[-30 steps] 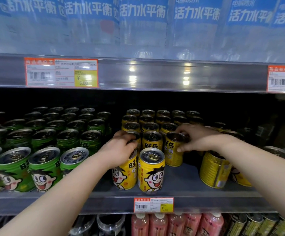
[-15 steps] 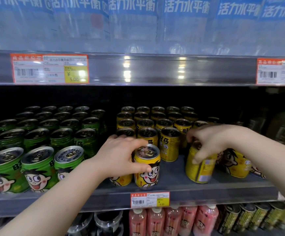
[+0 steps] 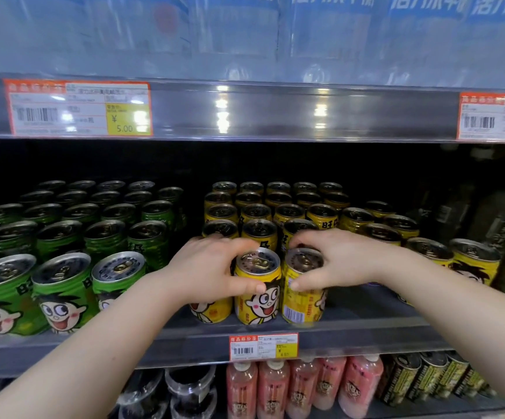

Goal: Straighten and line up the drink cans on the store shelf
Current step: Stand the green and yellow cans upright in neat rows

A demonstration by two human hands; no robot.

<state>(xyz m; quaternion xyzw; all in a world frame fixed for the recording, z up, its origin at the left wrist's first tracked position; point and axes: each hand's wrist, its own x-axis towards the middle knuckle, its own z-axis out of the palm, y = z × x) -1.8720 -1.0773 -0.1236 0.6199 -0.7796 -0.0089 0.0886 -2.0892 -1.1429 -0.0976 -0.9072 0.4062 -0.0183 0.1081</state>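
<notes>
So both hands are on the front row of yellow cans, right at the edge of the shelf (image 3: 366, 323). The left hand (image 3: 212, 267) is wrapped around the face-front can (image 3: 258, 297), with the thumb across the cartoon face and the fingers curled over the back of the rim. Its palm also covers most of the left-end can (image 3: 212, 311) just beside it. The right hand (image 3: 335, 263) has the barcode-out can (image 3: 302, 297) in the same kind of grip, thumb on the front and fingers over the top. Those two cans stand side by side and look like they're touching, directly above the small price tag (image 3: 263, 346). The back yellow cans (image 3: 289, 213) run away in rows behind them. Green cans (image 3: 64, 291) fill the left half of the same shelf, front ones with faces out. Pink bottles (image 3: 302, 385) sit one level down.
</notes>
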